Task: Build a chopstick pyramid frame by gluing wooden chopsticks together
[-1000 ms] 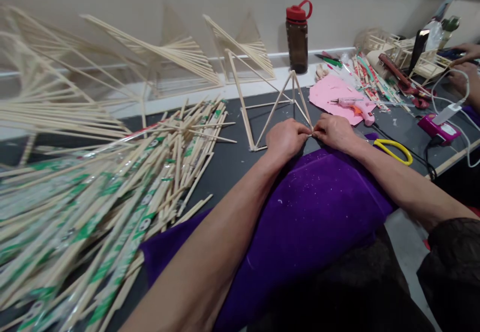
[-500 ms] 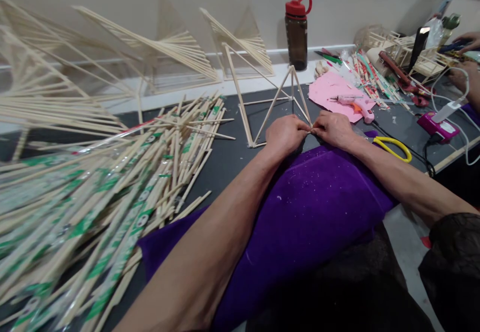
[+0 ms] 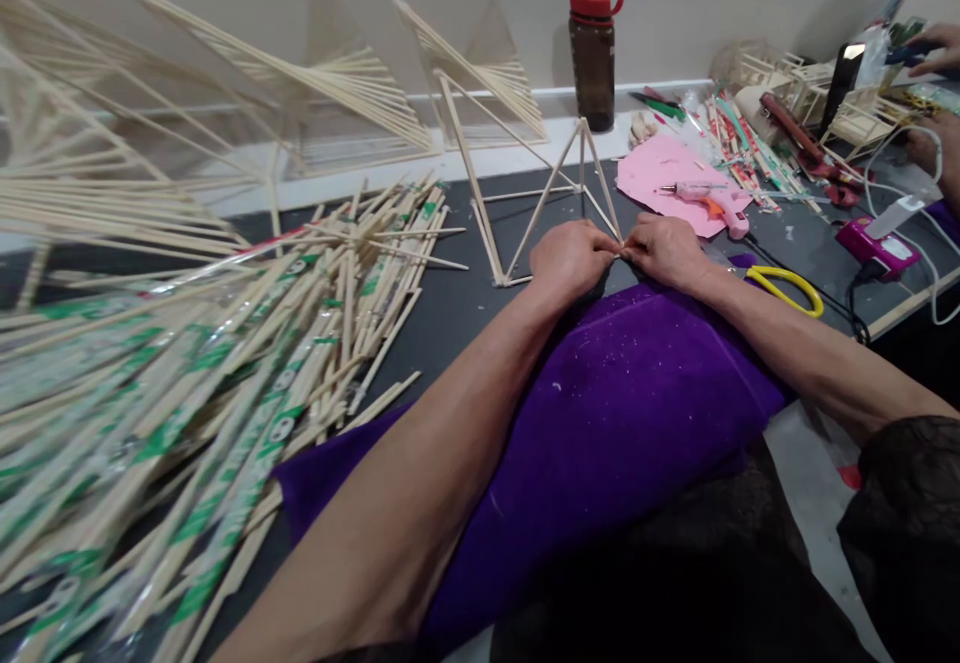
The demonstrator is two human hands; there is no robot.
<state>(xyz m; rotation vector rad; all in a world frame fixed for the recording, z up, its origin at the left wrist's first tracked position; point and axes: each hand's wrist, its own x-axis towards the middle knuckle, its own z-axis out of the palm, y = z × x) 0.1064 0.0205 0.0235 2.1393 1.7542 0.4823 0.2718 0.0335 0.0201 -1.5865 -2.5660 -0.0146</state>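
Observation:
My left hand (image 3: 570,258) and my right hand (image 3: 664,249) meet fingertip to fingertip at the near corner of a small wooden stick frame (image 3: 553,193) that stands on the dark table (image 3: 450,318). Both hands are closed in a pinch on that corner joint. My forearms lie across a purple cloth (image 3: 622,413) at the table's near edge. The joint itself is hidden by my fingers.
A big heap of wrapped chopsticks (image 3: 187,383) fills the left. Finished stick structures (image 3: 315,93) lean on the wall. A brown bottle with a red cap (image 3: 592,53), a pink glue gun (image 3: 712,201) on a pink sheet, yellow-handled scissors (image 3: 787,288) and another person's hands (image 3: 930,43) are at the right.
My hands stay pinched on the frame's corner. The view has tilted slightly, so everything sits a little higher in the picture.

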